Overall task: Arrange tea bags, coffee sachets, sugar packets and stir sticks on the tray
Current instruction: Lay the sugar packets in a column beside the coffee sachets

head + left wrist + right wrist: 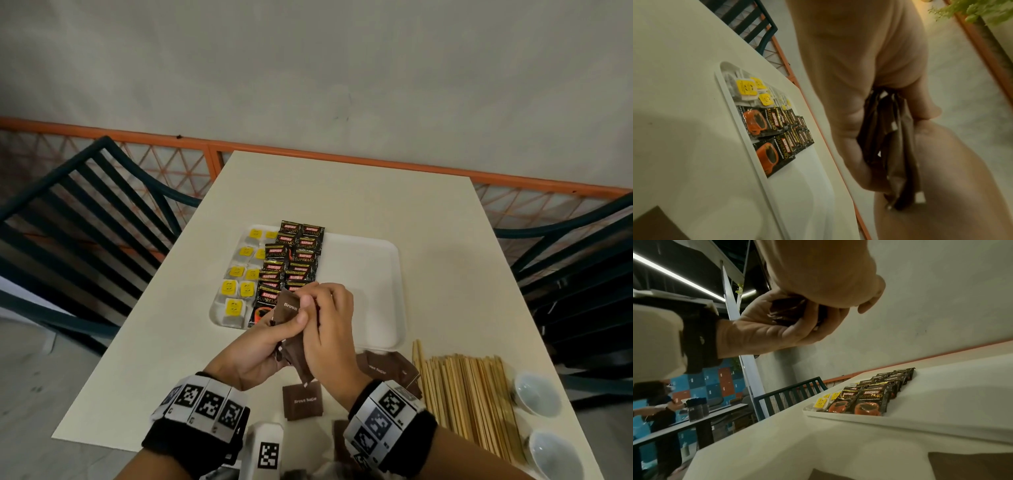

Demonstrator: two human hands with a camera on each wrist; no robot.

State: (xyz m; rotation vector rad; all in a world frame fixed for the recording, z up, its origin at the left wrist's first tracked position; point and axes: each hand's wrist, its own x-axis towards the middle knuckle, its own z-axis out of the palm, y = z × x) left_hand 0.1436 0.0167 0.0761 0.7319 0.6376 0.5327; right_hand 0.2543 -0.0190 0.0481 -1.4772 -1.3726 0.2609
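Note:
A white tray (363, 274) lies mid-table. Its left column holds tea bags (239, 274) with yellow tags, and beside them lie black coffee sachets (294, 260) in two overlapping rows. Over the tray's near edge my left hand (274, 339) grips a stack of brown sugar packets (289, 308) (890, 146). My right hand (330, 318) pinches the same stack from the right, its fingers curled over the top. More sugar packets lie loose on the table (303, 400), some beside my right wrist (387, 368). Wooden stir sticks (469, 394) lie in a heap at the near right.
Two small white bowls (536, 394) (553, 452) stand by the table's right edge. Dark green slatted chairs flank the table on the left (85, 212) and right (582, 257). The tray's right half (370, 298) is bare. A person (659, 410) stands at another table far left.

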